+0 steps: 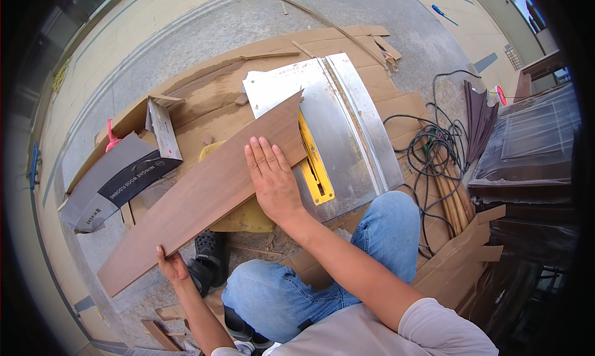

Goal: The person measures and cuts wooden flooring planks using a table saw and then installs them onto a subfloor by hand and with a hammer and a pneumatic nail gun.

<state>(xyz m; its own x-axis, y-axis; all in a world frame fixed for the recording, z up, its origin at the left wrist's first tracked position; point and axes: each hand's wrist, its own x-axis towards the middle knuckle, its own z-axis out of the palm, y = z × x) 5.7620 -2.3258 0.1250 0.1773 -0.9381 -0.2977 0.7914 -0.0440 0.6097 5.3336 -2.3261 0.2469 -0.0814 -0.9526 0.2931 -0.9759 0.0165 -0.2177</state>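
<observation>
A long reddish-brown wooden plank (186, 213) lies diagonally, its upper end on a silver metal saw table (350, 170). My right hand (273, 182) rests flat on the plank, fingers stretched out, near a yellow insert plate (321, 192) with a slot, partly covered by the board. My left hand (173, 268) grips the plank's lower edge near the far end, thumb beside it and fingers underneath. A worn yellow object (248, 216) shows below the plank, beside the metal table.
Cardboard sheets (204, 71) with scraps lie around the table. An opened carton (124, 182) sits left. Coiled black cable (431, 151) and wooden strips (449, 195) lie right, beside plastic-wrapped furniture (520, 139). My jeans-clad knees (384, 226) and dark clogs (207, 250) are below. A blue-handled tool (440, 12) lies at back.
</observation>
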